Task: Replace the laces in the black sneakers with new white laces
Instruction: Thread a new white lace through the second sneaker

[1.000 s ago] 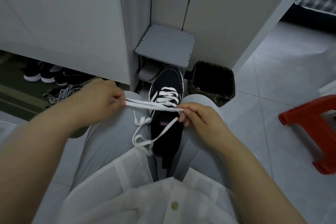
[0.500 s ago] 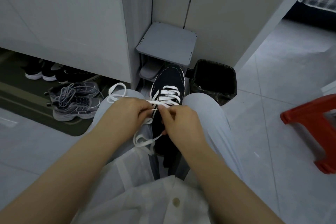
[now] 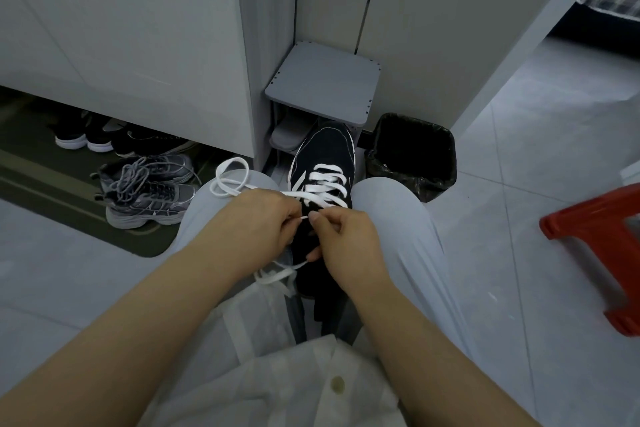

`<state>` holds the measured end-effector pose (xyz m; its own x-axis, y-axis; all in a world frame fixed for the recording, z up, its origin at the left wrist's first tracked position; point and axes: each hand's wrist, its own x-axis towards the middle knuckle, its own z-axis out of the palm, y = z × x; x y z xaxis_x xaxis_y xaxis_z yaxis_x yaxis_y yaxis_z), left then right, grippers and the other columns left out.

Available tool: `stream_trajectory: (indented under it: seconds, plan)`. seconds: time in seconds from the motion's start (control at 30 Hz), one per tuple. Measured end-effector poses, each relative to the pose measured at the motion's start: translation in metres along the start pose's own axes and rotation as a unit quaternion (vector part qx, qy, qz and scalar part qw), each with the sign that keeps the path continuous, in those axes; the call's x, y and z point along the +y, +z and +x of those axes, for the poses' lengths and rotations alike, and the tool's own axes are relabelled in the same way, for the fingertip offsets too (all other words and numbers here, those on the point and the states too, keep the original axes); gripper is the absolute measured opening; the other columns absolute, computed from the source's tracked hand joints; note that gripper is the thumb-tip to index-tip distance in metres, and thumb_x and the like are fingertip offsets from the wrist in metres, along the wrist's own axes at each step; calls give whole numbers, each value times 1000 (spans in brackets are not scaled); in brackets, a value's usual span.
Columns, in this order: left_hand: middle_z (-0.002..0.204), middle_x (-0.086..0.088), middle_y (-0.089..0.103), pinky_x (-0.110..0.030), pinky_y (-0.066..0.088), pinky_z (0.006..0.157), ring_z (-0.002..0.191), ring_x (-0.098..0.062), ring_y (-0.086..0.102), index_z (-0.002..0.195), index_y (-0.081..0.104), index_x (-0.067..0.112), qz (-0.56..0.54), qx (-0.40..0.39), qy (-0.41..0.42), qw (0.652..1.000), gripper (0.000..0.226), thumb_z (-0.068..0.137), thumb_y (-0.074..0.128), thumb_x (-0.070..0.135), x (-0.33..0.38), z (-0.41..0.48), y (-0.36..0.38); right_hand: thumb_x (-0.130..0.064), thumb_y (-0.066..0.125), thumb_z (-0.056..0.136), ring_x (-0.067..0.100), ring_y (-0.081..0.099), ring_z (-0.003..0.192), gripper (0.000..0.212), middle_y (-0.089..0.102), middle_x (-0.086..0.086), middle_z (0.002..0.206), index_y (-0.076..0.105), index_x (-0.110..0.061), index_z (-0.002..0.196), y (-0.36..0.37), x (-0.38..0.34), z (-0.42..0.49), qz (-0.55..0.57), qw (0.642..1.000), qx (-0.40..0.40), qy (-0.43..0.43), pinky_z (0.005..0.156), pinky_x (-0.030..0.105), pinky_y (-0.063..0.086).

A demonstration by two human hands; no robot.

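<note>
Left hand (image 3: 256,229) fingers pinch the limp, light white lace (image 3: 325,184) by its stiffer tip, likely the best hold; at 3 o'clock, right hand (image 3: 346,243) fingers grip the black sneaker (image 3: 325,153).

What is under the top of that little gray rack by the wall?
A gray shoe lies on a lower tier under the gray rack. The toe of the black sneaker covers the right part, so more cannot be seen.

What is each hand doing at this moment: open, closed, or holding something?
Left hand: closed, pinching the white lace near its tip.
Right hand: closed, it seems to pinch the same lace tip, over the black sneaker.
</note>
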<state>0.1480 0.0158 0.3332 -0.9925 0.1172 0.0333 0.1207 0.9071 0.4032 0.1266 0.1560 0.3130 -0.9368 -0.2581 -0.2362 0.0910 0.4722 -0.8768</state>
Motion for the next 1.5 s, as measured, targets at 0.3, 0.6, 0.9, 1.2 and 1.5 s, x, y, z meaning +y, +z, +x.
stream_trajectory:
  seconds: [0.3, 0.6, 0.9, 1.2, 1.5]
  plan:
    - [93, -3, 62, -28, 39, 71, 80, -16, 50, 95, 60, 13, 98, -48, -6, 994, 24, 96, 40, 26, 7, 13, 2, -12, 40, 97, 3, 55, 42, 25, 58, -8, 60, 60, -13, 82, -1, 2, -3, -17, 999, -16, -39, 56, 19, 41]
    - [79, 2, 63, -29, 22, 71, 78, -23, 56, 79, 59, 19, 141, 23, 51, 988, 11, 86, 51, 15, 0, 5, 11, -11, 61, 87, 5, 60, 47, 24, 63, -15, 56, 66, -31, 75, 0, 4, -7, 35, 996, 53, -69, 54, 20, 49]
    - [115, -1, 58, -39, 27, 98, 111, -25, 47, 123, 53, 24, 50, 69, -31, 996, 37, 88, 56, 36, -17, 16, -4, -9, 34, 95, 14, 57, 56, 23, 59, -3, 57, 44, -15, 75, -98, -34, -11, 529, 839, 62, -112, 66, 28, 55]
    - [74, 9, 62, -22, 40, 66, 73, -10, 57, 78, 63, 25, -150, 7, -24, 988, 11, 87, 57, 29, -19, 16, -26, -31, 64, 84, 3, 52, 68, 6, 53, -14, 74, 66, -33, 90, -48, -3, -2, -219, 957, 1, -188, 63, 20, 41]
    - [61, 8, 59, -12, 39, 65, 62, -2, 51, 79, 66, 19, -367, -19, -104, 924, 12, 88, 59, 15, -19, 8, -48, -19, 65, 84, 2, 53, 76, 11, 55, -6, 83, 68, -28, 78, -54, 0, 6, -114, 967, 89, -207, 70, 18, 43]
